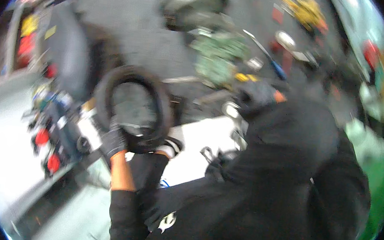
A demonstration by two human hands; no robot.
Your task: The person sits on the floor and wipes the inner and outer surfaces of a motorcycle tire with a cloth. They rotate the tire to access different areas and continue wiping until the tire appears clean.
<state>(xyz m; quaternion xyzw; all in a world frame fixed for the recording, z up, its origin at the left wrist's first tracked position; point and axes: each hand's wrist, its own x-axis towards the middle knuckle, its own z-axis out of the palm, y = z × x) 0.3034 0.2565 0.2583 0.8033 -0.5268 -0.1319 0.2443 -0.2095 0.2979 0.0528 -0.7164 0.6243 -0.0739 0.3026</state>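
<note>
A black rubber tyre (165,112) stands in front of me, left of the middle, and its open centre faces me. My left hand (114,143), in a dark grey glove, is closed on its lower left edge. The arm above that glove shows a bare forearm and a black sleeve. My right hand (253,96), also gloved, reaches out to the right of the tyre, beside small yellow pieces (246,77). Motion blur smears its fingers, so whether it holds anything is unclear. Beneath it lies a blurred pale metal part (232,110).
A white sheet (202,133) lies below my hands. Beyond them are a crumpled green cloth (220,52), a round metal part (192,10) and a blue-handled tool (273,63). At the left stands a pale cabinet (6,131) with cluttered tools; at the right is a green bin (378,198).
</note>
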